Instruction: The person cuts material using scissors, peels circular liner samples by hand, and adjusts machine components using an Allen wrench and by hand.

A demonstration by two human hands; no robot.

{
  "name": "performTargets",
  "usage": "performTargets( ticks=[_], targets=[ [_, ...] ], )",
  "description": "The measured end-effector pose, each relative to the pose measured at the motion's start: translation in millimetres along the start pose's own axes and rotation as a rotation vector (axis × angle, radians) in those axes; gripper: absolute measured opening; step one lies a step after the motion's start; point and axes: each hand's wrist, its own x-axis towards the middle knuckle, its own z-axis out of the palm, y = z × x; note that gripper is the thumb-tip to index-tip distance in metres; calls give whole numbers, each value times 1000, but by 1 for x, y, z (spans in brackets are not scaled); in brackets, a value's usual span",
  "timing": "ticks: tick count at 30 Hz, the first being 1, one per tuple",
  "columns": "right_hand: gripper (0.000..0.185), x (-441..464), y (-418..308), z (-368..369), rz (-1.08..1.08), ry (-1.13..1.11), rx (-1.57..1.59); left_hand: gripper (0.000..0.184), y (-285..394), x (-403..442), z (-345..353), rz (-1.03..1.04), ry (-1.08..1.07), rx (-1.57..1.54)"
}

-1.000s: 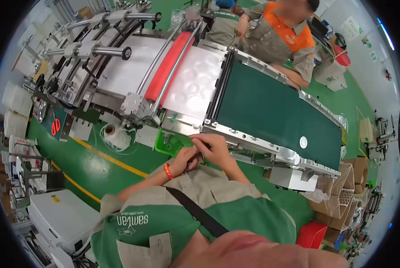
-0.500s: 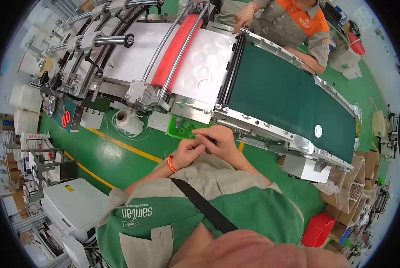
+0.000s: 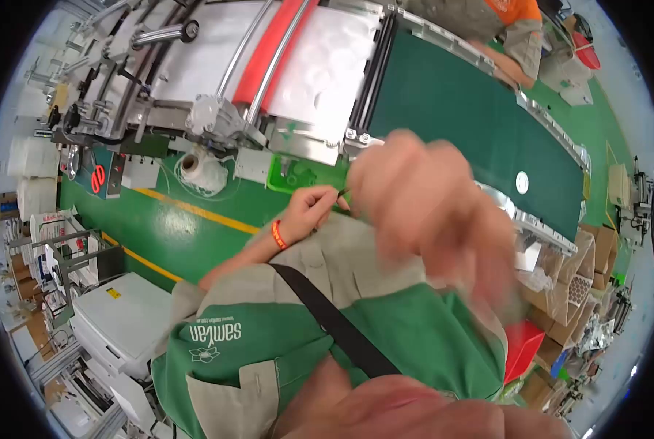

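Note:
My left hand (image 3: pixel 311 208), with a red wristband, is in front of my waist. Its thumb and fingers are pinched together at a small dark thing (image 3: pixel 343 192) too small to name. My right hand (image 3: pixel 422 197) is raised close to the camera and smeared by motion; its fingers look curled, but whether they hold anything is unclear. Beyond the left hand a green bin (image 3: pixel 276 175) sits beneath the machine's edge. Behind the right hand runs the dark green conveyor belt (image 3: pixel 444 95), with a white round piece (image 3: pixel 522 182) lying on it.
A red roller (image 3: pixel 272 58) crosses a white sheet (image 3: pixel 319 66) on the machine. A co-worker's forearm (image 3: pixel 508 67) rests by the belt's far side. A spool of white cord (image 3: pixel 202 173) is on the floor. At left stands a white cabinet (image 3: pixel 126 314), at right a red bin (image 3: pixel 523 351).
My right hand has parted from the left and come up and right towards the camera. The left hand stays near the waist. My view has shifted, and the co-worker's pointing hand is out of sight.

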Motion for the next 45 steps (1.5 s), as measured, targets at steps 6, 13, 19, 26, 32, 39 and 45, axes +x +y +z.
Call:
performTargets(
  ticks=[6,13,19,26,32,39,45],
  targets=[
    [26,10,-35,40,-7,29,362,33,21,-5,6,-63,-130,50],
    [18,24,-33,40,12,37,421,32,12,-4,-1,-104,-34,-10],
    [22,25,43,-9,142,-165,-89,30,-8,-2,-11,37,-4,74],
    [27,-7,204,-153,421,-497,-1427,34,-2,-12,-23,9,126,57],
    [23,-8,291,-205,316,-663,-1838,32,-3,-14,-17,12,144,60],
    [19,1,273,-191,495,-729,-1697,31,1,-11,-17,49,131,113],
    [25,11,108,-75,764,-758,-640,28,12,3,-14,51,117,87]
  ],
)
